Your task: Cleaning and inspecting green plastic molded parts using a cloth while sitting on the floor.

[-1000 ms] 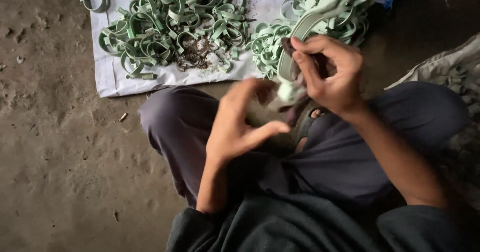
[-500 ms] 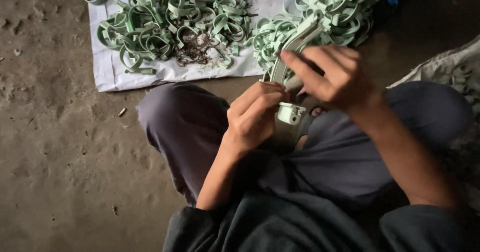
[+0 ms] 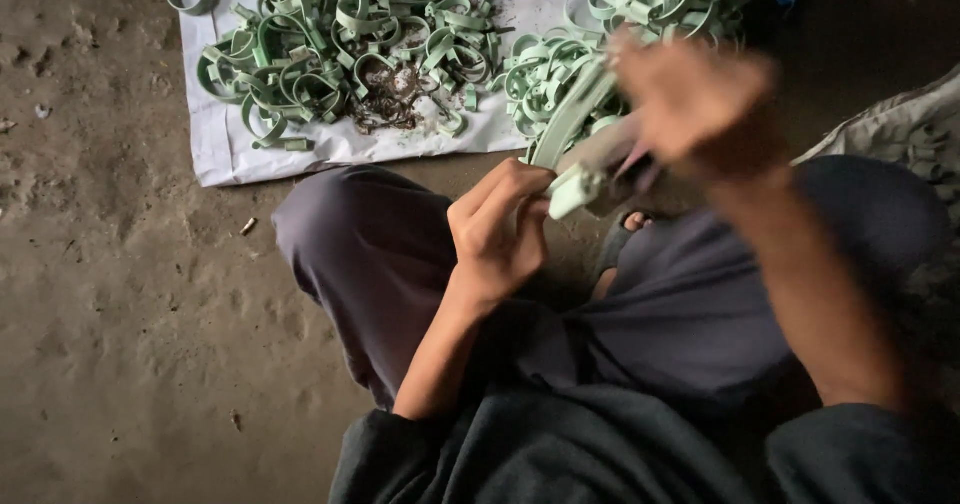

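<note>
Fingers (image 3: 520,189) of left hand (image 3: 497,232) curled at end of pale green clip (image 3: 580,179).
Right hand (image 3: 700,104) blurred, closed on same clip above lap; piles of green clips (image 3: 340,54) on white sheet (image 3: 215,149), well apart.

The right hand (image 3: 700,104) is showing only as a smear of motion, so its fingers and their grip cannot be told apart. It is blurring the upper end of the pale green strip (image 3: 580,154) too, and what it is pressing against the strip is not readable. The left hand (image 3: 500,229) is curling over the strip's lower end, hiding its fingertips. The white sheet (image 3: 230,154) and the heap of green clips (image 3: 340,54) are running off the top edge. A grey sack (image 3: 900,124) is being cut by the right edge.
</note>
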